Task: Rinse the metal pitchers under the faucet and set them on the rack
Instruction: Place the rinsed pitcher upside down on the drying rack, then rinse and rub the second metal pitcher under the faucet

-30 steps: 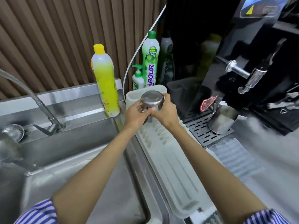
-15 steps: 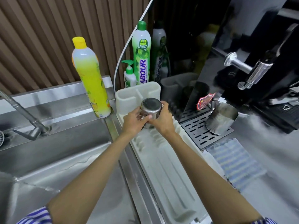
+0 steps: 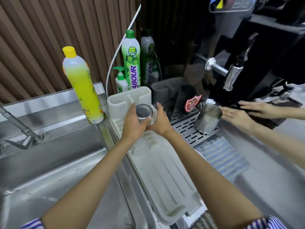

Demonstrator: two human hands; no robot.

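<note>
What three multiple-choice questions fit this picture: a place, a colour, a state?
1. Where is the small pitcher? A in the sink; B over the white rack; C on the drip tray.
2. What colour is the cap on the yellow bottle? A green; B yellow; C white.
3. How does the larger pitcher stand? A upside down; B on its side; C mouth up.
B: left hand and right hand hold it above the rack. B: the cap matches the liquid. C: its open rim faces up.
</note>
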